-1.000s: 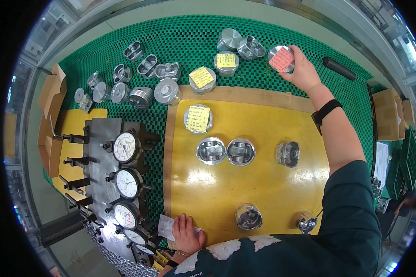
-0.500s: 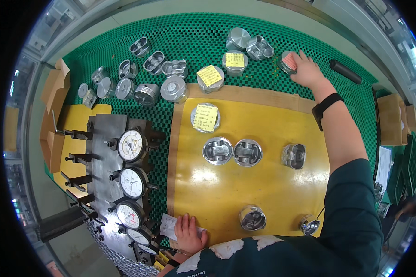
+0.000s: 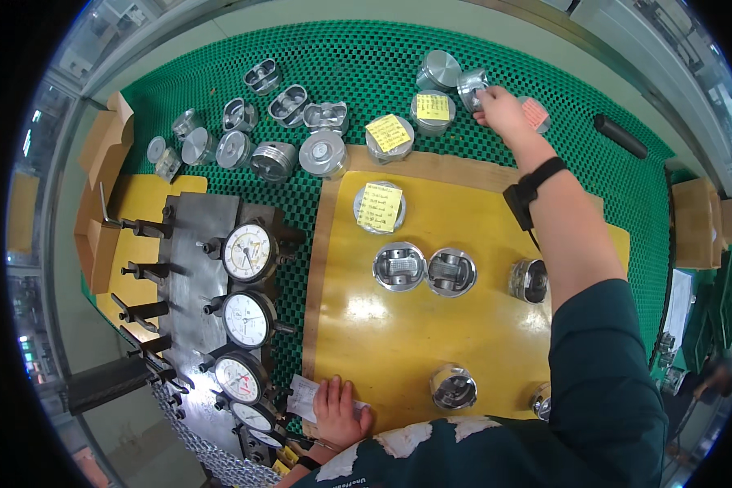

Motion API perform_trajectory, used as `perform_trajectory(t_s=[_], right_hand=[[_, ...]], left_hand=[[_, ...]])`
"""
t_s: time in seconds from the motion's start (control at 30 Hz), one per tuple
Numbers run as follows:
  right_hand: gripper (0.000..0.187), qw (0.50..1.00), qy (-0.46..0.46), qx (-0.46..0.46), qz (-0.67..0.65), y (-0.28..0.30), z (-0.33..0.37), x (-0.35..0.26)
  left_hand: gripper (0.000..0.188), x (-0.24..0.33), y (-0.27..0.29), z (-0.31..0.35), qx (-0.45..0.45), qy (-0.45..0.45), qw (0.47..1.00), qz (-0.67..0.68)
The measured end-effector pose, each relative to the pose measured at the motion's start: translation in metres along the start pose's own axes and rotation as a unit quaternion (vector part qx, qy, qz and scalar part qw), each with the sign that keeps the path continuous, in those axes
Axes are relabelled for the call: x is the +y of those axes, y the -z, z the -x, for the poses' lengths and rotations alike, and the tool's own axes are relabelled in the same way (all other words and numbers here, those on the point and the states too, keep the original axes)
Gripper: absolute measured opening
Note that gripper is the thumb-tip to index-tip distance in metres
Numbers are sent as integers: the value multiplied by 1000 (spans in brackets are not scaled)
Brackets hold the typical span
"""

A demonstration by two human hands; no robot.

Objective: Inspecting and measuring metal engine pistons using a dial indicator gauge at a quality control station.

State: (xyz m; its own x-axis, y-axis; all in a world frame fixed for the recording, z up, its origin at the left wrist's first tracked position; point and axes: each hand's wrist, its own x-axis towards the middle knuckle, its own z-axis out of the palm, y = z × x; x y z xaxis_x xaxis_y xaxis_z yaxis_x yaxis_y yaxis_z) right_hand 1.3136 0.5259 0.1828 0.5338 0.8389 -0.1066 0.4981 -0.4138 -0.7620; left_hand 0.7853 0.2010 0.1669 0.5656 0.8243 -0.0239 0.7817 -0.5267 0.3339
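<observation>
The person's right hand (image 3: 506,115) is clamped on a tilted metal piston (image 3: 467,81), thumb and fingers pinching its near edge, at the far part of the green mesh mat (image 3: 366,61). A black wristband (image 3: 537,183) circles that wrist. Just right of the fingers, partly behind the hand, sits a piston bearing a pink note (image 3: 535,114); beyond it lies a black cylinder (image 3: 620,136). A flat-topped piston (image 3: 437,70) stands close on the left of the gripped one, with a yellow-noted piston (image 3: 433,128) nearer the person.

The left hand (image 3: 339,415) lies flat, fingers extended, on a paper slip (image 3: 302,397) at the near left corner of the yellow board (image 3: 366,350). On this board, two pistons showing their hollow undersides (image 3: 425,271) stand side by side, and another piston (image 3: 529,281) lies to their right, partly covered by the forearm.

Left of the board, a row of dial gauges (image 3: 247,320) lines a dark metal plate (image 3: 199,281). Past its far end, a loose group of pistons (image 3: 273,161) rests on the mat, right of an open cardboard box (image 3: 106,154).
</observation>
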Motion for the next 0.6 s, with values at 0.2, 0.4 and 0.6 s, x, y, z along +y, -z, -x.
perform_trajectory(t_s=[0.2, 0.4, 0.6], right_hand=[[26, 879, -104, -179, -430, 52, 64, -30], [28, 773, -89, -287, -559, 77, 123, -54], [27, 746, -119, -226, -615, 89, 167, -89]], left_hand=[[61, 1, 3, -2, 6, -7, 1000, 11], [61, 3, 5, -3, 8, -7, 1000, 12], [61, 5, 4, -4, 7, -3, 1000, 10]])
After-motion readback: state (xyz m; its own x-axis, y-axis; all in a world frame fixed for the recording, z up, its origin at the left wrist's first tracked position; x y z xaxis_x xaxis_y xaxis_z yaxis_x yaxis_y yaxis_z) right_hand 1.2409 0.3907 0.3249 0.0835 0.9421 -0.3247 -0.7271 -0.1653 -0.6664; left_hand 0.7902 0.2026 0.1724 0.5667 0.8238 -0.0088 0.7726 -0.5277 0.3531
